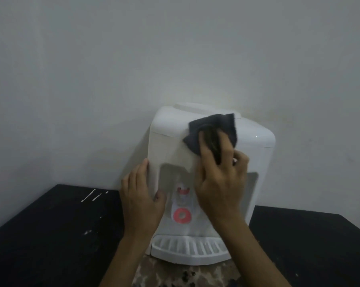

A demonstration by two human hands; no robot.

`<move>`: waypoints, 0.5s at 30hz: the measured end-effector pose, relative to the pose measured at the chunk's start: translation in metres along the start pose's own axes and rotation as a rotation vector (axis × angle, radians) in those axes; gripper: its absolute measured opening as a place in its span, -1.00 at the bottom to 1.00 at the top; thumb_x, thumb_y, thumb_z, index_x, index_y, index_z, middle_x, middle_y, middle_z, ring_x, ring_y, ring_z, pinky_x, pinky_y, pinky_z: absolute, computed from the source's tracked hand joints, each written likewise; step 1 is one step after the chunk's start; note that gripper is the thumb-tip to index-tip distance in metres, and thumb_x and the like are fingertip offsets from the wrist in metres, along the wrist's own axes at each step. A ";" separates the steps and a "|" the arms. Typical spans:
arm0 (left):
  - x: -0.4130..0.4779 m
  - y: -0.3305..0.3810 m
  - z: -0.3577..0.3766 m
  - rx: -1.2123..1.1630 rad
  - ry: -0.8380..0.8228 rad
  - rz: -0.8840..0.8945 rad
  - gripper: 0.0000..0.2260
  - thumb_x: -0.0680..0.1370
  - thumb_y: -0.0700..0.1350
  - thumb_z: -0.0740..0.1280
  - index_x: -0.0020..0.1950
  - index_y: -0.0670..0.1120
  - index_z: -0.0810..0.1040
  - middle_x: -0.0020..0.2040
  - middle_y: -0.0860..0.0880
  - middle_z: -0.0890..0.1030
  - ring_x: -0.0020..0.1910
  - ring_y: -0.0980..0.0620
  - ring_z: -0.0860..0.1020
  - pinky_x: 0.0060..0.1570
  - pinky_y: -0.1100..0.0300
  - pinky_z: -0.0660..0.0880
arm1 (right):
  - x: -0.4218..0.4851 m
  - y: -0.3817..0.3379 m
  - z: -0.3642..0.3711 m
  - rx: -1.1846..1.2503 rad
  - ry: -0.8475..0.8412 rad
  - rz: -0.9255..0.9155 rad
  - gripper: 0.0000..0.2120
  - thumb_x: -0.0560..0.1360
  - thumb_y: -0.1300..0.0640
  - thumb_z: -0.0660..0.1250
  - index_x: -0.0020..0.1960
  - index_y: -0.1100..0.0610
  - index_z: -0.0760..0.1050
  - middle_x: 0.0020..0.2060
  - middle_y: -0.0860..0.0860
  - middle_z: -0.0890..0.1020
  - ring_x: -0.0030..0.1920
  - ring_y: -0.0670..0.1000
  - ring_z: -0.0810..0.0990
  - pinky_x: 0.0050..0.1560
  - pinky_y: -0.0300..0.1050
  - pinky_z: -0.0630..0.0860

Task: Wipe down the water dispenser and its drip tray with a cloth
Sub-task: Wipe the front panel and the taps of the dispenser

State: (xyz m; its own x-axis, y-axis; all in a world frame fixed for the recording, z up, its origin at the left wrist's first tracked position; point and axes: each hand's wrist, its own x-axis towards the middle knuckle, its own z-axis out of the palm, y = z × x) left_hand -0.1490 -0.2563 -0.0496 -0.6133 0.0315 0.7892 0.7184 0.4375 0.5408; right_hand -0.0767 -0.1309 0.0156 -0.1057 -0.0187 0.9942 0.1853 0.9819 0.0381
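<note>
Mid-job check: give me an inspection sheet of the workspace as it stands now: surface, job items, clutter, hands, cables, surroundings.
Surface: black table with white scuff marks at its left rear; a speckled slab shows below the dispenser's front.
Job's things: white water dispenser upright against the wall; dark grey cloth on its upper front; white slotted drip tray in place at its base.
Clutter: nothing seen.
Hands: right hand grips the cloth against the dispenser; left hand lies flat on its left side, thumb on the front.
Cables: nothing seen.
Surroundings: plain grey wall; dim light.
</note>
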 end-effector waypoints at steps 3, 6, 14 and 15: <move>0.002 0.000 -0.002 0.000 -0.026 -0.009 -0.28 0.27 -0.30 0.48 0.39 -0.16 0.30 0.28 -0.14 0.44 0.24 -0.13 0.34 0.23 -0.12 0.37 | -0.002 0.022 -0.005 -0.027 0.086 0.215 -0.61 0.55 0.14 0.24 0.37 0.06 0.36 0.34 0.16 0.39 0.02 0.22 0.41 0.00 -0.03 0.38; 0.003 0.005 -0.006 0.005 -0.016 0.043 -0.29 0.32 -0.26 0.46 0.41 -0.17 0.24 0.31 -0.16 0.39 0.27 -0.12 0.32 0.25 -0.17 0.36 | -0.003 0.023 -0.002 0.038 0.121 0.365 -0.57 0.57 0.16 0.18 0.43 0.07 0.23 0.38 0.20 0.34 0.29 0.27 0.33 0.28 0.10 0.31; 0.021 0.047 -0.005 -0.111 0.000 0.312 -0.37 0.38 -0.20 0.13 0.48 -0.23 0.16 0.48 -0.17 0.22 0.48 -0.04 0.15 0.44 0.03 0.16 | -0.010 -0.005 0.008 0.075 0.043 -0.024 -0.59 0.54 0.27 0.30 0.36 0.18 0.32 0.35 0.22 0.40 0.40 0.31 0.28 0.34 0.15 0.36; 0.026 0.052 -0.004 -0.124 0.004 0.343 -0.38 0.38 -0.22 0.12 0.47 -0.24 0.17 0.48 -0.18 0.22 0.49 -0.05 0.14 0.45 0.01 0.15 | -0.011 -0.001 0.007 0.062 0.033 -0.068 -0.61 0.56 0.26 0.28 0.37 0.17 0.32 0.34 0.23 0.41 0.40 0.31 0.29 0.33 0.14 0.37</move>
State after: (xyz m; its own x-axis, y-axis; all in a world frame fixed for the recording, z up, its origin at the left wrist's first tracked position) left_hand -0.1261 -0.2366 0.0004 -0.3287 0.1535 0.9319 0.9166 0.2895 0.2757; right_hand -0.0825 -0.1308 0.0043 -0.0834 -0.0913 0.9923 0.1183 0.9878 0.1008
